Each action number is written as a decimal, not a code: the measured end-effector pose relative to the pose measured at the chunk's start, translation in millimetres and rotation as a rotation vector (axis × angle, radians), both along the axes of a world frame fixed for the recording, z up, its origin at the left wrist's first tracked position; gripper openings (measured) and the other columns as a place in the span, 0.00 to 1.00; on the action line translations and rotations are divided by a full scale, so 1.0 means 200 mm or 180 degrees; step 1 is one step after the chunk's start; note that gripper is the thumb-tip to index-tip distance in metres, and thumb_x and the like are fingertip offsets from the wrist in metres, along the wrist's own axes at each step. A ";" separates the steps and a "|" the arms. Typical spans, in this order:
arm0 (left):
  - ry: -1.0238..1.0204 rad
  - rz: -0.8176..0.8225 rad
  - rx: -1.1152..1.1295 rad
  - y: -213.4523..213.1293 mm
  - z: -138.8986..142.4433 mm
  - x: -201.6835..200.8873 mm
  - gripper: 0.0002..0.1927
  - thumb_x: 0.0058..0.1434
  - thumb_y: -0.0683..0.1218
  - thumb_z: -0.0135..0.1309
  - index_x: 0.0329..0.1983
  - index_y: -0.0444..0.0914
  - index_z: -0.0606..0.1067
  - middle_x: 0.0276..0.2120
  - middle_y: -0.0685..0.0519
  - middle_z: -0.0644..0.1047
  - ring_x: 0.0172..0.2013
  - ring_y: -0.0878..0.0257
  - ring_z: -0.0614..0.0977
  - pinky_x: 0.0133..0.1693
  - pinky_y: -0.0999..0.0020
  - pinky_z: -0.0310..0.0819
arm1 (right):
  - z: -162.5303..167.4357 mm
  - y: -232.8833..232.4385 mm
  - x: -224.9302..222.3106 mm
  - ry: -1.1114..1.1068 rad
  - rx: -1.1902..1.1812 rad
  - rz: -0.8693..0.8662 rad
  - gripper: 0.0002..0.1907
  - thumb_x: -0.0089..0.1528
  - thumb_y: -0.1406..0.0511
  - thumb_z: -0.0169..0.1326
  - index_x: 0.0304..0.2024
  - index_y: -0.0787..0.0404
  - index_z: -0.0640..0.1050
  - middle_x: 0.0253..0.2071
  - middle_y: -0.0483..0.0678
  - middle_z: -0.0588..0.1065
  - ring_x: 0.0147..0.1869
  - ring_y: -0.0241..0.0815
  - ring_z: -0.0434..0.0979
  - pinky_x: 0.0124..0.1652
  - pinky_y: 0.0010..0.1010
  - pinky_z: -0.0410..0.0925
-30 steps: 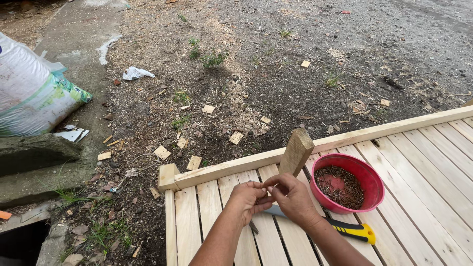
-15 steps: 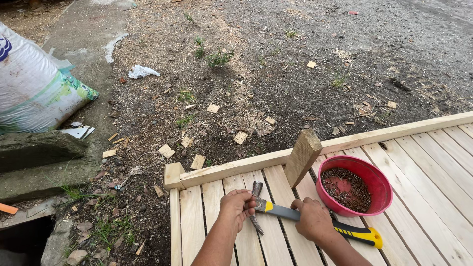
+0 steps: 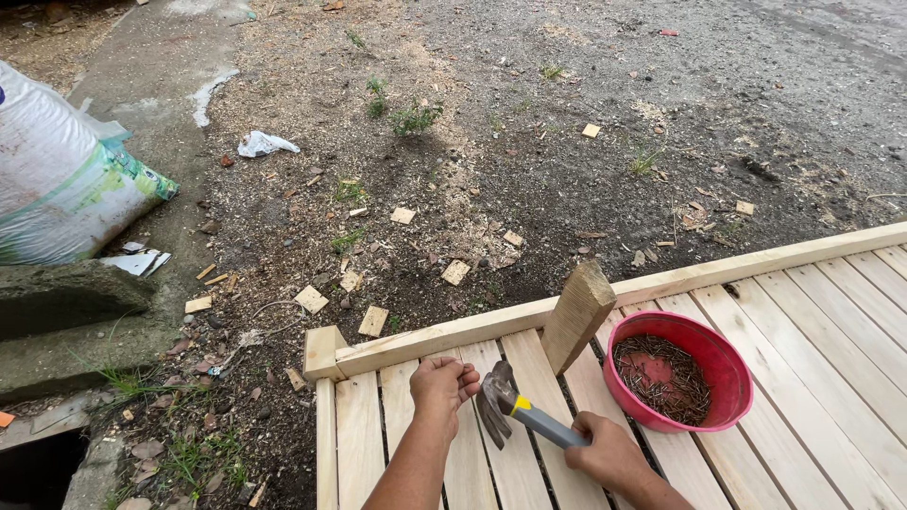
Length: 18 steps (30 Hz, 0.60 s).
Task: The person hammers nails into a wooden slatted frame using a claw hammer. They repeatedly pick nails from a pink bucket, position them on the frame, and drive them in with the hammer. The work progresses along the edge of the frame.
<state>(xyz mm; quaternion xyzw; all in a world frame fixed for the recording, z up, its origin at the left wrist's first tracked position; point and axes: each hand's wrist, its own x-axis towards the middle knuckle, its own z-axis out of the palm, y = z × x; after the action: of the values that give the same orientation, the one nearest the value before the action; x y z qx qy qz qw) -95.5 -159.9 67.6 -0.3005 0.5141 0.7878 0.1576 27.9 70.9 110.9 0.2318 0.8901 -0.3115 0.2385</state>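
My right hand [image 3: 612,458] is wrapped tight around the grey grip of the hammer [image 3: 515,410], whose head sits low over the slats just beside my other fist. My left hand [image 3: 442,382] is curled shut, knuckles up, fingertips pressed down at the deck [image 3: 831,312]; whether it pinches a nail there I cannot tell. Both rest near the corner of the slatted wooden deck. Just right of the hammer stands a red bowl [image 3: 732,368] full of dark nails [image 3: 661,376]. A short block [image 3: 576,314] of wood leans tilted between the bowl and the deck's edge rail [image 3: 444,332], touching the bowl's rim or close to it. Past the rail the ground is bare dirt scattered with small wood offcuts [image 3: 374,321] and sawdust. Further left lies a concrete kerb [image 3: 66,297], with a stuffed white and green sack [image 3: 66,179] behind it. A crumpled white scrap [image 3: 265,144] lies well beyond, near a few weeds [image 3: 411,118].
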 end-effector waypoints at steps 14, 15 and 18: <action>0.0182 -0.0443 -0.0906 0.38 -0.09 0.05 0.05 0.57 0.43 0.64 0.36 0.38 0.84 0.25 0.51 0.82 0.20 0.63 0.77 0.22 0.70 0.70 | -0.51 0.37 0.12 0.0578 0.0485 0.0101 0.31 0.63 0.48 0.52 0.61 0.59 0.71 0.45 0.64 0.79 0.54 0.55 0.82 0.56 0.43 0.71; 0.0322 -0.0436 -0.1005 0.42 -0.11 0.05 0.06 0.57 0.44 0.65 0.36 0.38 0.86 0.23 0.50 0.82 0.19 0.64 0.77 0.22 0.71 0.70 | -0.59 0.40 0.14 0.0537 0.0538 0.0101 0.32 0.63 0.48 0.51 0.62 0.59 0.70 0.48 0.65 0.79 0.57 0.56 0.82 0.58 0.42 0.71; 0.0955 -0.0150 -0.1692 0.53 -0.15 0.04 0.05 0.53 0.45 0.68 0.32 0.40 0.87 0.22 0.53 0.84 0.20 0.68 0.80 0.24 0.72 0.72 | -0.77 0.49 0.16 0.0855 0.0649 0.0003 0.36 0.60 0.47 0.55 0.63 0.61 0.70 0.48 0.63 0.80 0.57 0.53 0.83 0.59 0.40 0.70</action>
<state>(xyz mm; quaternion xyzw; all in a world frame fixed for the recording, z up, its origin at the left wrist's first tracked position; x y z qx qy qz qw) -87.6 -54.3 36.7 -0.1995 0.7265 0.6574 0.0141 59.5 167.9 -42.2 0.2107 0.9411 -0.2476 0.0928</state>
